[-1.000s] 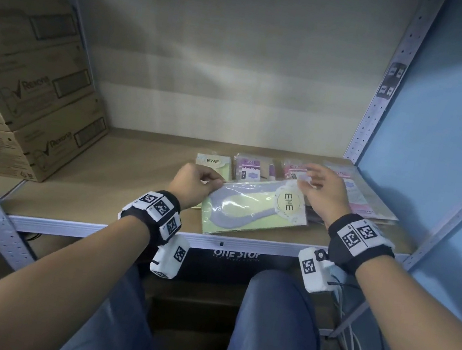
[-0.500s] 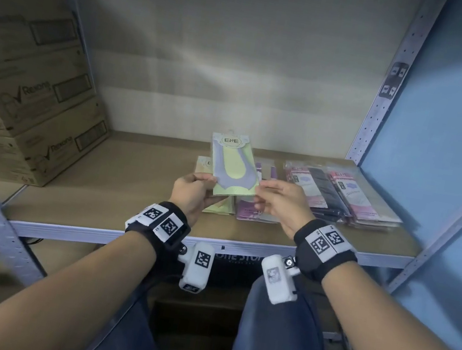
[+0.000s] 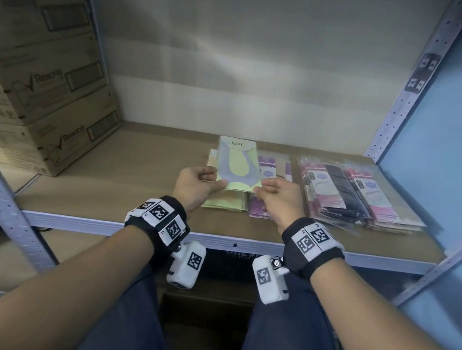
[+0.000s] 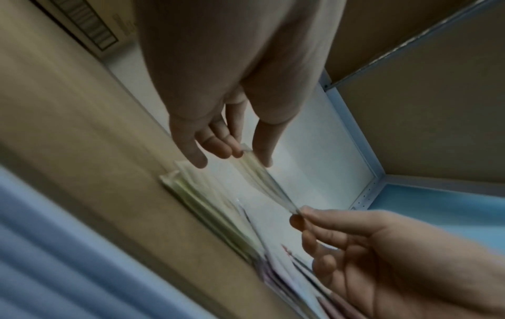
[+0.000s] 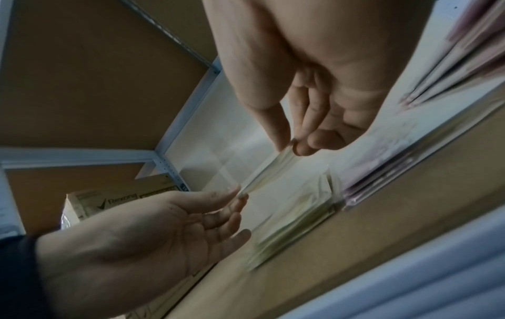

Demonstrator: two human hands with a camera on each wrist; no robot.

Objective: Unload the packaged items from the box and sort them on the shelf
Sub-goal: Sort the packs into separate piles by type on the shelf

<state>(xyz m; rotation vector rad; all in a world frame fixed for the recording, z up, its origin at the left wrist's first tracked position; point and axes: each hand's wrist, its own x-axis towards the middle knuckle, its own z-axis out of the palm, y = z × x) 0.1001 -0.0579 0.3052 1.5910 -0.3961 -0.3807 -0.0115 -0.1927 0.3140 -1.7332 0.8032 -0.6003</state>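
A flat yellow-green packet (image 3: 237, 163) with a grey sock shape and an "ENE" label hangs lengthwise just above the shelf (image 3: 133, 164). My left hand (image 3: 197, 184) pinches its near left corner, my right hand (image 3: 276, 196) its near right corner. In the left wrist view the packet (image 4: 262, 179) stretches between thumb and fingers of both hands; the right wrist view shows the packet (image 5: 265, 170) edge-on. Under it lies a stack of yellow-green packets (image 3: 225, 200), with a purple stack (image 3: 267, 168) beside it.
A pile of pink and dark packets (image 3: 352, 192) lies at the shelf's right end, by the metal upright (image 3: 402, 93). Stacked cardboard cartons (image 3: 37, 66) fill the left. A dark box (image 3: 207, 308) sits between my knees below the shelf.
The packet lay crosswise near the shelf's front edge; both hands turned it lengthwise, lifted it and have now brought it lower over the yellow-green stack.
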